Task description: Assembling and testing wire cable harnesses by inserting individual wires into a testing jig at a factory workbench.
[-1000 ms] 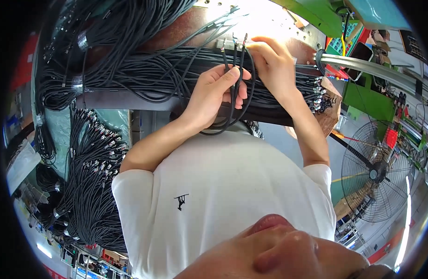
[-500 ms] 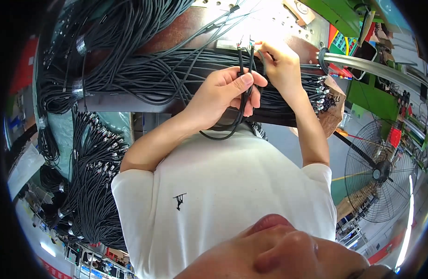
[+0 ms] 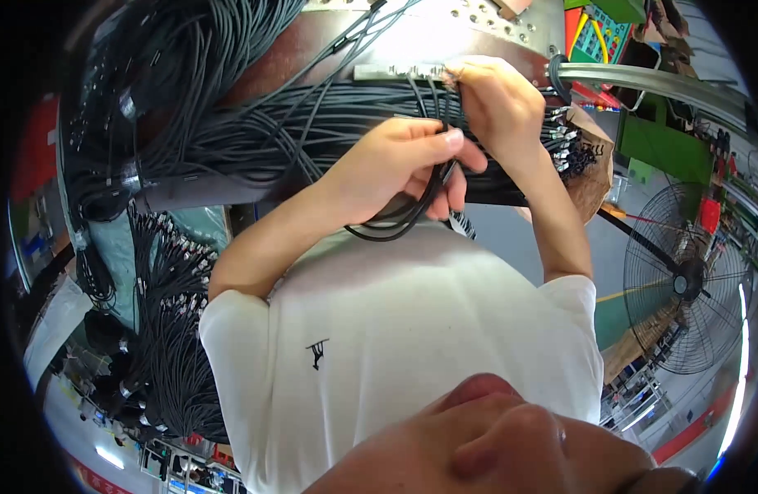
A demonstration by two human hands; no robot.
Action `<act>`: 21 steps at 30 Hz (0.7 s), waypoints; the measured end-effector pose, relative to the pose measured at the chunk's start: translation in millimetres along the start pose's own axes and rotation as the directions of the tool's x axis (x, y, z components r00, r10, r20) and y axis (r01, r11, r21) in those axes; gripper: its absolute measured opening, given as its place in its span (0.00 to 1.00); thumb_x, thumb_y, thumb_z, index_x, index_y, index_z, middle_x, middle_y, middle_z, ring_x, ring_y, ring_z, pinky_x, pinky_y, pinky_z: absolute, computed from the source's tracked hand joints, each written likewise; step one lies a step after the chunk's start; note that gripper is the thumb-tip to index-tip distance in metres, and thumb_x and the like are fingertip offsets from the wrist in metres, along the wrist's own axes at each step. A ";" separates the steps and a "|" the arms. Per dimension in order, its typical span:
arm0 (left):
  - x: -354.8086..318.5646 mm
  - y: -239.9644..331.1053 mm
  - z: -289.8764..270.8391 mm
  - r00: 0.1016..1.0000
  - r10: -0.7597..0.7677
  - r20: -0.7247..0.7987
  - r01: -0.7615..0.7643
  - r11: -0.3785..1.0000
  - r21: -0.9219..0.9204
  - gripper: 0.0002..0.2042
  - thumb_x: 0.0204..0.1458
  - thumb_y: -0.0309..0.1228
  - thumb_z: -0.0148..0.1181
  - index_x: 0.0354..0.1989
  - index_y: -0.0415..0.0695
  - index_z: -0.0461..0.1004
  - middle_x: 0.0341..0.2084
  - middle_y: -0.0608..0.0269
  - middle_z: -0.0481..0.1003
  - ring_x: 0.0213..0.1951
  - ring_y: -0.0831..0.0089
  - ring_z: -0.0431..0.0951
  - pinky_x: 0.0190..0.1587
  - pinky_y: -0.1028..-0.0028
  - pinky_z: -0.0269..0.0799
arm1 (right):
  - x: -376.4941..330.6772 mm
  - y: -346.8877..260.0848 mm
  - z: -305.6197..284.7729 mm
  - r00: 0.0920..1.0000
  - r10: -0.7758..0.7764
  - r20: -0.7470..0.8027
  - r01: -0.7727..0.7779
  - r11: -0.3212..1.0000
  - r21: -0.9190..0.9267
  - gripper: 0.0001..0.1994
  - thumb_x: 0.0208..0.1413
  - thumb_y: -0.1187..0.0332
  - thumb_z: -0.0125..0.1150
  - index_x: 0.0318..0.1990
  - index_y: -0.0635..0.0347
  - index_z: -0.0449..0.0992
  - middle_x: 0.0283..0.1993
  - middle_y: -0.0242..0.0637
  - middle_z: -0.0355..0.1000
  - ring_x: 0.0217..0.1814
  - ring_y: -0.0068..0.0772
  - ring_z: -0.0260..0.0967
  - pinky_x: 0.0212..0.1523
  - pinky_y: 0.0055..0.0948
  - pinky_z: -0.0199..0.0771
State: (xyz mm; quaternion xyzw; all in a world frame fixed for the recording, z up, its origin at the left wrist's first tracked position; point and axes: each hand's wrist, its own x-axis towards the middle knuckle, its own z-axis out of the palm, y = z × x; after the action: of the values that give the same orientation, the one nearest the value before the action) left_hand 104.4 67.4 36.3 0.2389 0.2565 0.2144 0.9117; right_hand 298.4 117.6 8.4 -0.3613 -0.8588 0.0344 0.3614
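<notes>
Black cables (image 3: 428, 193) pass through my left hand (image 3: 408, 160), its thumb pressing them against the fingers. Below that hand they bend in a loop in front of the white shirt. The upper ends of two cables reach a small notched metal strip (image 3: 379, 72) at the table's bright part. Just right of the strip, my right hand (image 3: 506, 107) is closed in a pinch on thin wires (image 3: 451, 80) at a cable end. Its fingertips partly hide these wires. Under both hands lies a thick bundle of black cables (image 3: 272, 136) across the table.
More cable bundles (image 3: 173, 329) with metal-tipped ends hang at the lower left. A perforated metal plate (image 3: 511, 29) lies at the back. Cable ends with connectors (image 3: 564, 148) rest by brown paper (image 3: 593, 177). A curved metal bar (image 3: 642, 76) and a floor fan (image 3: 683, 284) stand to the right.
The cable ends have come down onto the notched metal strip, where they stood up before. My right hand has shifted slightly right and lower. My left hand still grips the cables.
</notes>
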 end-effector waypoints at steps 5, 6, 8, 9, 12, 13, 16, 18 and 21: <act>-2.2 12.3 -0.6 0.954 0.238 -0.184 -0.139 0.892 0.431 0.21 0.65 0.43 0.41 0.40 0.36 0.73 0.29 0.56 0.78 0.27 0.76 0.78 0.32 0.80 0.73 | -26.4 19.1 2.1 0.967 0.248 0.060 -0.253 0.962 0.098 0.07 0.45 0.81 0.60 0.33 0.61 0.75 0.36 0.38 0.76 0.37 0.40 0.75 0.37 0.31 0.75; -0.7 16.2 -4.2 0.981 0.138 -0.134 -0.087 0.940 0.330 0.21 0.65 0.43 0.41 0.38 0.36 0.73 0.27 0.56 0.78 0.25 0.75 0.78 0.30 0.80 0.73 | -25.6 17.8 1.8 0.955 0.268 0.125 -0.281 0.954 0.101 0.06 0.46 0.81 0.59 0.33 0.61 0.75 0.35 0.37 0.75 0.37 0.39 0.75 0.37 0.31 0.74; 3.3 10.2 -1.4 0.986 0.072 -0.150 -0.029 0.962 0.270 0.20 0.64 0.43 0.41 0.35 0.37 0.73 0.23 0.56 0.78 0.22 0.75 0.77 0.27 0.80 0.72 | -21.3 11.8 -3.0 0.925 0.331 0.186 -0.357 0.925 0.129 0.06 0.46 0.80 0.59 0.33 0.60 0.74 0.35 0.37 0.75 0.37 0.39 0.74 0.37 0.31 0.74; 6.7 10.3 -3.4 0.988 0.060 -0.144 -0.019 0.962 0.273 0.19 0.63 0.43 0.43 0.34 0.38 0.73 0.22 0.56 0.78 0.22 0.75 0.77 0.27 0.80 0.72 | -15.5 11.3 -5.1 0.915 0.315 0.252 -0.332 0.943 0.024 0.07 0.46 0.82 0.58 0.34 0.62 0.74 0.37 0.39 0.75 0.37 0.39 0.75 0.37 0.29 0.75; 13.7 17.8 -1.6 0.990 -0.053 -0.134 0.082 0.971 0.224 0.19 0.62 0.43 0.44 0.33 0.39 0.73 0.21 0.55 0.78 0.20 0.74 0.77 0.25 0.79 0.71 | -18.8 17.3 -9.0 0.893 0.306 0.329 -0.310 0.950 -0.044 0.11 0.46 0.81 0.59 0.38 0.61 0.75 0.39 0.39 0.75 0.38 0.39 0.75 0.39 0.29 0.76; 17.1 22.5 -0.8 0.985 -0.084 -0.151 0.116 0.969 0.217 0.19 0.61 0.43 0.45 0.31 0.39 0.73 0.20 0.55 0.77 0.19 0.73 0.77 0.24 0.79 0.71 | -20.5 22.4 -12.5 0.949 0.201 0.244 -0.191 0.980 -0.062 0.11 0.45 0.79 0.60 0.38 0.58 0.75 0.39 0.37 0.75 0.38 0.38 0.75 0.38 0.30 0.76; 28.2 34.0 4.7 0.968 -0.223 -0.117 0.244 0.947 0.209 0.18 0.61 0.42 0.46 0.30 0.39 0.73 0.20 0.55 0.77 0.19 0.72 0.76 0.23 0.78 0.70 | -2.4 8.5 -20.2 0.996 0.031 0.079 -0.017 0.987 -0.163 0.12 0.44 0.76 0.62 0.39 0.56 0.76 0.39 0.36 0.75 0.39 0.39 0.74 0.39 0.34 0.75; 30.2 46.1 20.4 0.949 -0.315 -0.031 0.302 0.875 0.379 0.18 0.59 0.40 0.48 0.27 0.38 0.75 0.19 0.58 0.77 0.18 0.74 0.76 0.21 0.78 0.69 | 5.3 7.2 -23.8 0.971 -0.087 0.225 0.103 0.993 -0.063 0.11 0.44 0.75 0.63 0.39 0.57 0.76 0.39 0.36 0.75 0.40 0.39 0.74 0.41 0.34 0.75; 9.8 40.9 25.7 0.988 -0.151 -0.024 0.122 0.680 0.723 0.19 0.60 0.38 0.47 0.23 0.37 0.75 0.15 0.63 0.75 0.17 0.79 0.73 0.20 0.80 0.66 | -17.1 19.3 -22.7 0.997 0.071 0.042 -0.070 0.997 -0.023 0.13 0.44 0.78 0.64 0.39 0.56 0.76 0.39 0.36 0.75 0.40 0.38 0.74 0.41 0.32 0.74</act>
State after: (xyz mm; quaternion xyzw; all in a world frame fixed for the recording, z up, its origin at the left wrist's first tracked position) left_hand 115.7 96.5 74.4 0.5620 0.3200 0.0232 0.7624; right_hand 332.8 116.2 8.7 -0.3943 -0.8535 0.0456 0.3375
